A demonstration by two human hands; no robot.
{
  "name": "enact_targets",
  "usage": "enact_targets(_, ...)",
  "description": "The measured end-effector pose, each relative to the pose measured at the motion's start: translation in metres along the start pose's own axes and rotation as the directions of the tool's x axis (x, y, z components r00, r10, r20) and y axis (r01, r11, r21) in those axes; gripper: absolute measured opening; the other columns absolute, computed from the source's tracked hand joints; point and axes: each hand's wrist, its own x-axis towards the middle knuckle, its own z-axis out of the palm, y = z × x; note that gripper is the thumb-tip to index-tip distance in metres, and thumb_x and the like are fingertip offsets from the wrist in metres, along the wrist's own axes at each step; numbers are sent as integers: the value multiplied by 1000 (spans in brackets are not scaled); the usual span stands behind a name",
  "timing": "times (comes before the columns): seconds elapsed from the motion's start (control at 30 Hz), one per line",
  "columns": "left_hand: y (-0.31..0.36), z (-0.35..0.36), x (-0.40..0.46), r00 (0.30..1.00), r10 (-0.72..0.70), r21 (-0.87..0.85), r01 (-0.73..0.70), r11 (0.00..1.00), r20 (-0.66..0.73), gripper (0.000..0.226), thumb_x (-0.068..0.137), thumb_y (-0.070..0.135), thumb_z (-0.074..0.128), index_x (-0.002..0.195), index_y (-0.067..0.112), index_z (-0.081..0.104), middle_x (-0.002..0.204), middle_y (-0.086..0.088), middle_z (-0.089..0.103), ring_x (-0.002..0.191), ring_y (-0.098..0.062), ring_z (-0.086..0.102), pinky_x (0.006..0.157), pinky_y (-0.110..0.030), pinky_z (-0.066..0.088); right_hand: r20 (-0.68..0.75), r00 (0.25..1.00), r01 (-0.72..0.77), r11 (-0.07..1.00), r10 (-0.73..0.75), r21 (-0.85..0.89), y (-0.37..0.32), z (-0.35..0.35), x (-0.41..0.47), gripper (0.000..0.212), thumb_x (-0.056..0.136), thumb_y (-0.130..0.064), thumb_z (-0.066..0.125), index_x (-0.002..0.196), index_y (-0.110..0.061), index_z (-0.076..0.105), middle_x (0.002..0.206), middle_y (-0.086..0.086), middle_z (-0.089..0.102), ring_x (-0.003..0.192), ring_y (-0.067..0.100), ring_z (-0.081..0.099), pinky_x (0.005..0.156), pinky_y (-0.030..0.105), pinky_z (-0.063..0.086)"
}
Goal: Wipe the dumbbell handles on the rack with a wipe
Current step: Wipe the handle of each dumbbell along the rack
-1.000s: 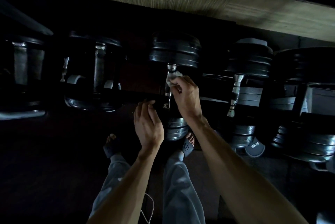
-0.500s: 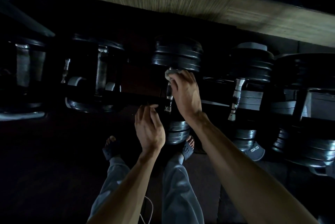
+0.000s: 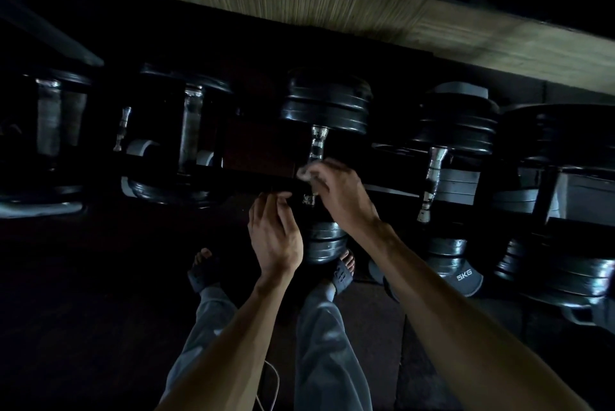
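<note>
Dumbbell (image 3: pixel 324 157) sits on the rack (image 3: pixel 233 174), centre, btwn neighbours w/ other handles; judged heavy, rigid, best left racked. Handle (image 3: pixel 316 144): chrome, probably slick. Right hand (image 3: pixel 336 191) is curled round it, wipe (image 3: pixel 304 172) pinched against the lower part. Wipe: soft, light. Left hand (image 3: pixel 274 234) is held loosely spread beside the rack edge.

Dim rack (image 3: pixel 253 177) with black dumbbells (image 3: pixel 327 104) in a row

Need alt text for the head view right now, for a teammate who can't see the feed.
The right hand holds a white wipe against the middle dumbbell's metal handle on a dim rack. The left hand hovers open just below.
</note>
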Motion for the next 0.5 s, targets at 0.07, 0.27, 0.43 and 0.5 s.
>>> enact_targets(0.07, 0, -1, 0, 1000, 6, 1, -6, 1000, -2, 40, 96, 24, 28, 100, 16, 67, 97, 4, 67, 97, -15, 58, 93, -42, 46, -114, 993, 45, 999, -43, 13, -3, 1, 6, 12, 97, -7, 62, 106, -9, 70, 110, 0, 68, 95, 9, 68, 81, 25, 59)
enact_targets(0.27, 0, 0, 0, 1000, -4, -2, 4, 1000, -7, 40, 95, 24, 29, 95, 12, 67, 94, 0, 66, 93, -17, 57, 90, -43, 47, 202, 979, -37, 993, 14, 109, 2, -5, -7, 18, 91, 3, 65, 100, -9, 75, 96, -13, 72, 91, -4, 68, 81, 16, 53)
enact_targets(0.43, -2, 1, 0, 1000, 10, 10, -10, 1000, -3, 40, 95, 24, 29, 98, 15, 67, 97, 2, 67, 97, -16, 57, 93, -40, 46, -322, 945, 42, 996, -63, -73, -2, -16, 6, 10, 95, -1, 62, 103, -2, 67, 106, 3, 71, 90, 8, 65, 74, 19, 53)
enact_targets(0.5, -3, 2, 0, 1000, 9, 17, -9, 1000, -2, 40, 95, 24, 29, 98, 15, 67, 96, 2, 67, 97, -16, 57, 93, -39, 45, -353, 934, -16, 978, -60, -210, 5, -7, 4, 9, 95, -4, 62, 104, -2, 65, 109, 12, 64, 94, 21, 61, 73, 27, 52)
